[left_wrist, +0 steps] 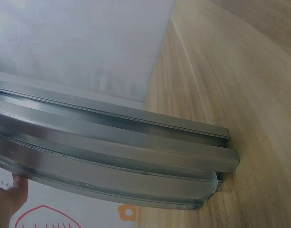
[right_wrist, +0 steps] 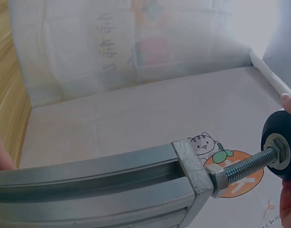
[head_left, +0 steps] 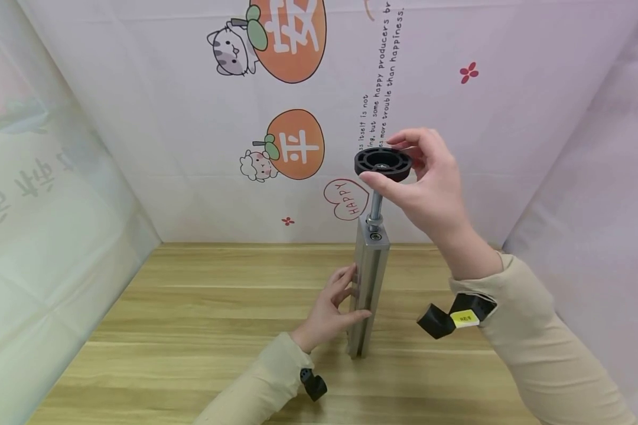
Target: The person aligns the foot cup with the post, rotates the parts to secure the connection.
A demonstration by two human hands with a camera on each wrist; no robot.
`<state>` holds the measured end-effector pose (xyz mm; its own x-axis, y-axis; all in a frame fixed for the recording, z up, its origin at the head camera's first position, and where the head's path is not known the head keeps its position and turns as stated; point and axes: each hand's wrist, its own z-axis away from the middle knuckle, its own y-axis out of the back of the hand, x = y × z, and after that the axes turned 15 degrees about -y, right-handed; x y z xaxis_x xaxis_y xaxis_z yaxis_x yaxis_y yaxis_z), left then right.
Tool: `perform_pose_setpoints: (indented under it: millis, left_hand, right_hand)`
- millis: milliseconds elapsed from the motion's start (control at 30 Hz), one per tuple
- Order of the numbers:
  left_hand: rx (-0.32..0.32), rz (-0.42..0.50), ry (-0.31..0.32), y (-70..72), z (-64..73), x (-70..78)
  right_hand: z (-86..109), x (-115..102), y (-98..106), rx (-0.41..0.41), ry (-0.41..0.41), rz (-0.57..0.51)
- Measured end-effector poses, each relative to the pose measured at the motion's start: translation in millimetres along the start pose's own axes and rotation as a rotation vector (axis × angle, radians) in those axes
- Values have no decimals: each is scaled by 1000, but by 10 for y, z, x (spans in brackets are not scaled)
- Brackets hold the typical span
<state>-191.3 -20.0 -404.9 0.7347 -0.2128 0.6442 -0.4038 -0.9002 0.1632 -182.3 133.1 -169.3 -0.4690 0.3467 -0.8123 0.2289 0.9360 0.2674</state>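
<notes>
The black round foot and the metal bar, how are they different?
The black round foot is short and circular; the metal bar is long with grooved sides. The foot is black, the bar silvery grey. The foot is up top, while the bar stands roughly upright below it. Both are held: the right hand holds the foot, the left hand the bar.

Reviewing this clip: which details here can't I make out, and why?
1. Threaded rod's inner end, right wrist view: hidden by the nut and metal bar.
2. Right hand, right wrist view: mostly cut off by the right edge.
3. Bar's upper end, left wrist view: cut off by the left edge.
4. Yellow label's lettering, head view: too small.
</notes>
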Motion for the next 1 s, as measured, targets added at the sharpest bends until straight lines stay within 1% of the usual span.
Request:
perform_pose_setpoints:
  millis: [100,267,400,533,600,633,700,767,900,1000]
  left_hand:
    - [2,-1,17,-3,-3,13]
    - [2,-4,19,-4,-9,19]
    - [1,-10,9,-1,-8,14]
    - [3,-10,1,1,-9,5]
    - [2,-8,-1,3,-8,0]
    - [1,-10,-1,4,-8,-2]
    - [0,-11,-2,6,-8,-4]
    - [-3,-15,2,8,-6,-2]
    - [-7,-24,12,9,-4,9]
    - [-9,-26,16,9,-5,16]
  right_hand:
    - [16,5,-38,53,50,3]
    - [27,28,-73,122,111,15]
    - [28,46,-78,144,123,27]
    - [55,113,-93,170,138,26]
    - [78,173,-106,167,159,-6]
    - [88,205,-116,154,172,-41]
    - [95,272,-139,98,191,-153]
    - [88,337,-158,-1,193,-304]
    - [38,445,-181,-258,124,-632]
    - [-11,505,-175,-481,56,-822]
